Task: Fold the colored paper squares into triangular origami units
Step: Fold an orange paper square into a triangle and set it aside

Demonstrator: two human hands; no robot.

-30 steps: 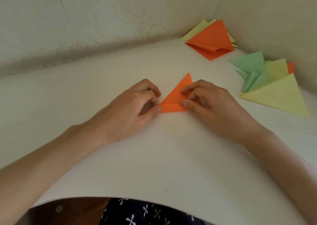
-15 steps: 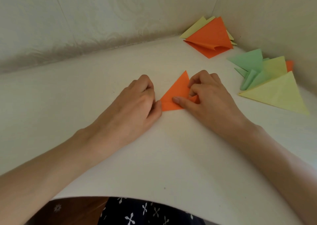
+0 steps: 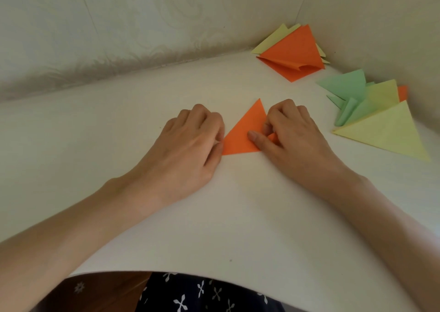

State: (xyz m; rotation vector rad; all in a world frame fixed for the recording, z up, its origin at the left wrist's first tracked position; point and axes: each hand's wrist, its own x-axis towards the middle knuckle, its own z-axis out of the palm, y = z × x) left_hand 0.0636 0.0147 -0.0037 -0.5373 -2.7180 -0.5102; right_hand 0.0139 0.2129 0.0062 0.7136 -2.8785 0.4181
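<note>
An orange paper triangle lies flat on the white table, its point facing away from me. My left hand is curled, fingertips pressing the triangle's lower left corner. My right hand covers the right side of the triangle; its thumb lies on the paper and its fingers pinch a small orange flap by the right corner. That right corner is hidden under the hand.
A stack of orange and yellow paper leans in the far corner. Folded green, yellow and orange triangles lie at the right by the wall. Walls close the back and right sides. The table's near edge curves above my lap.
My left hand has slid in and closed on the triangle's left corner. My right hand shifted right and back, baring more of the orange paper, and its fingers curled over the right corner.
</note>
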